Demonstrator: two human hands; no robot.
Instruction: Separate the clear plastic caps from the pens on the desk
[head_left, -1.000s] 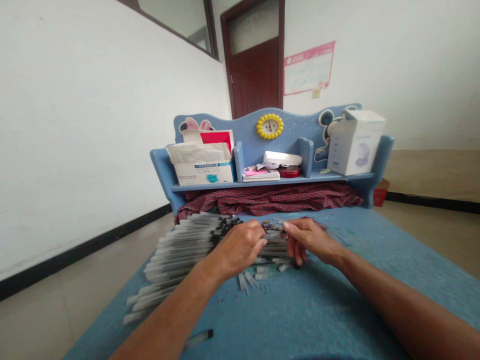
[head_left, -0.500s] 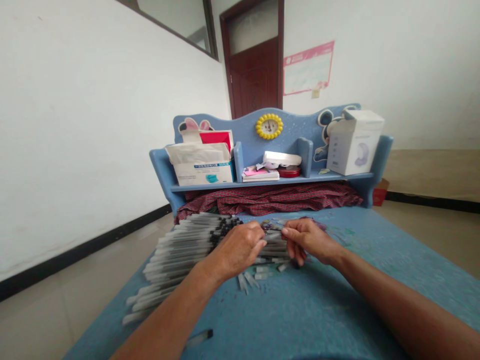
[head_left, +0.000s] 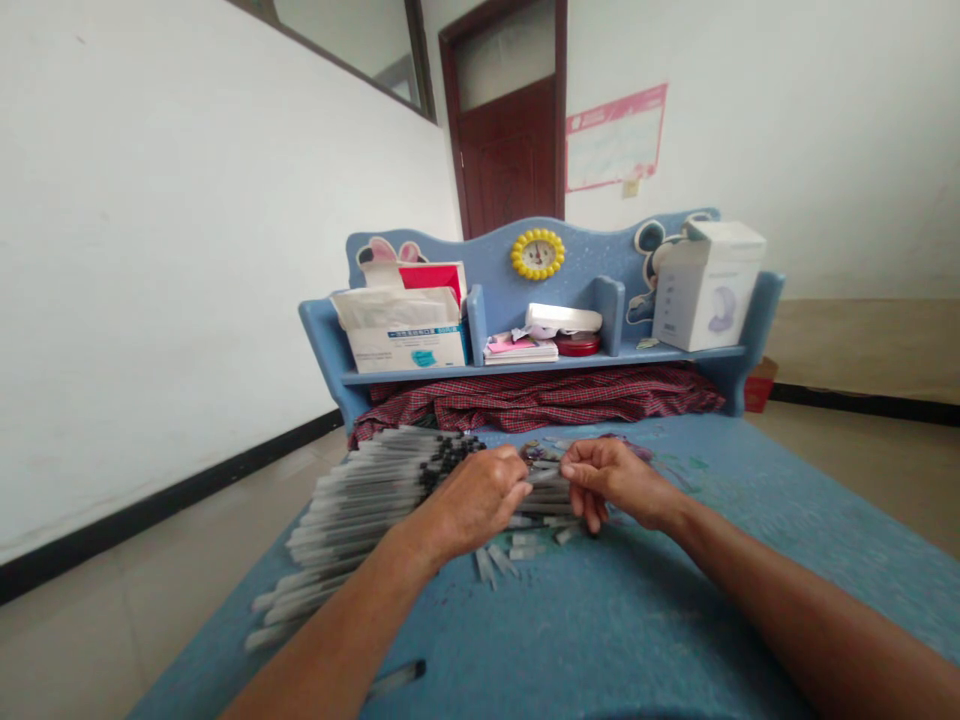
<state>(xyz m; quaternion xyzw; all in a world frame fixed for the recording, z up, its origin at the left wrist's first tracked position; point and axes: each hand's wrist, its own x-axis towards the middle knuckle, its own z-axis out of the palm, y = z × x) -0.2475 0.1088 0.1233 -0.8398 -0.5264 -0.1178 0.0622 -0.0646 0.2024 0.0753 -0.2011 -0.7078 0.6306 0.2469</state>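
Note:
Between my two hands lies a slim, greyish translucent pen [head_left: 544,476], roughly level. My left hand [head_left: 484,490] is closed around its left end, most of which the fingers hide. On the right end, the thumb and forefinger of my right hand [head_left: 611,482] are pinched, its other fingers curled below. Beneath the hands is a pile of similar pale barrels [head_left: 551,502]. Several short clear caps [head_left: 495,565] are scattered nearer to me. To the left is a large stack of pens [head_left: 360,500] with black ends turned toward my left hand.
A single pen [head_left: 397,680] lies near the front of the blue table [head_left: 570,640]. Behind, a checked cloth [head_left: 555,395] is bunched under a blue shelf [head_left: 540,370]. That shelf bears a mask box [head_left: 409,340], a white box [head_left: 709,290] and a red tin [head_left: 577,344].
My right hand has shifted slightly left. The piece between my hands now shows as a pale barrel; a dark bit under my right fingers no longer shows. My left hand stays almost still.

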